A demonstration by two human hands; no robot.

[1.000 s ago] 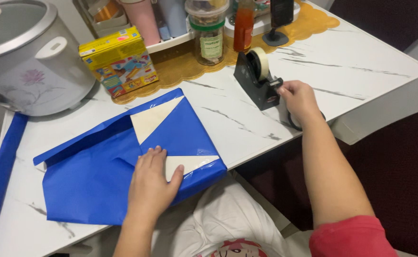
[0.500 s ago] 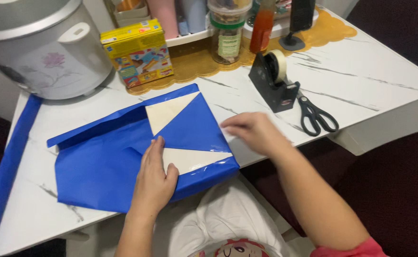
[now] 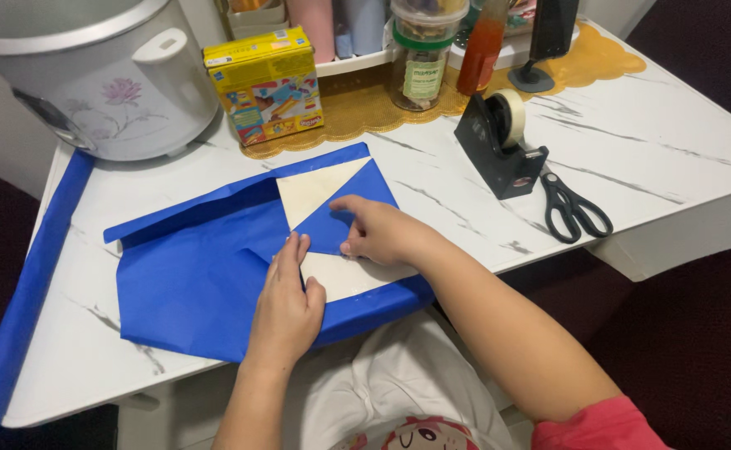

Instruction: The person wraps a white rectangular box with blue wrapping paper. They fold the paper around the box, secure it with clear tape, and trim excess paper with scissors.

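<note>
A flat package wrapped in blue paper (image 3: 207, 275) lies on the white marble-look table (image 3: 632, 142), its end flaps folded into triangles with white undersides showing. My left hand (image 3: 286, 304) lies flat on the package and pins the lower fold. My right hand (image 3: 378, 232) rests on the blue triangular flap, index finger and thumb spread along its edge and pressing. A strip of clear tape seems stretched between them, though it is hard to make out.
A black tape dispenser (image 3: 498, 146) and black scissors (image 3: 578, 208) sit to the right. At the back are a white rice cooker (image 3: 99, 75), a yellow toy box (image 3: 269, 83), jars and bottles on a gold mat. A blue paper roll (image 3: 24, 300) lies along the left edge.
My right hand left the tape dispenser, crossed leftward over the table and came down on the package's blue flap. The left hand stayed on the fold. The scissors came into view.
</note>
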